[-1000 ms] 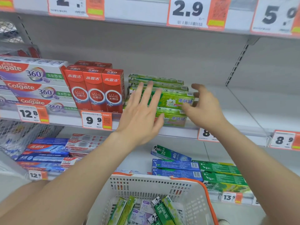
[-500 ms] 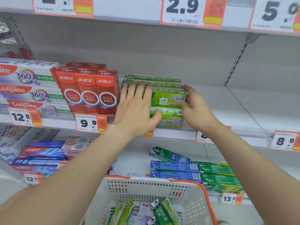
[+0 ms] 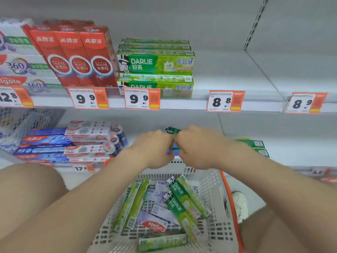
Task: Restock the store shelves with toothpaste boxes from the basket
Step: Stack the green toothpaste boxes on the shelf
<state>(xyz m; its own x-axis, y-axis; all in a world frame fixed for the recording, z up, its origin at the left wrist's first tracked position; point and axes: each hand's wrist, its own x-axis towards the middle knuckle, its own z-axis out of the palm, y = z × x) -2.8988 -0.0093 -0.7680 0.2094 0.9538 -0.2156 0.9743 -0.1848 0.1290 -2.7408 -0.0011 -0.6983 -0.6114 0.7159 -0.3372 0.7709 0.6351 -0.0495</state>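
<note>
Moved off the green Darlie stack (image 3: 156,67) at 12 o'clock, both hands, now lowered over the far rim of the basket (image 3: 213,187). Left hand (image 3: 154,147) and right hand (image 3: 197,147) curled into loose fists, knuckles nearly touching, apparently holding nothing; blurred, so grip hard to tell. Behind them, partly hidden, a dark green box (image 3: 172,130) on the lower shelf. In the basket at 6 o'clock: about six green Darlie boxes (image 3: 180,199) lying loose, plus a few white and purple Colgate boxes (image 3: 155,223). Three upright red boxes (image 3: 76,57) at 10 o'clock, just beside the green stack. Five orange price tags (image 3: 142,98) along the middle shelf edge (image 3: 184,104). Bare white shelf (image 3: 237,73) at 2 o'clock. White shoe (image 3: 240,203) at 4 o'clock.
</note>
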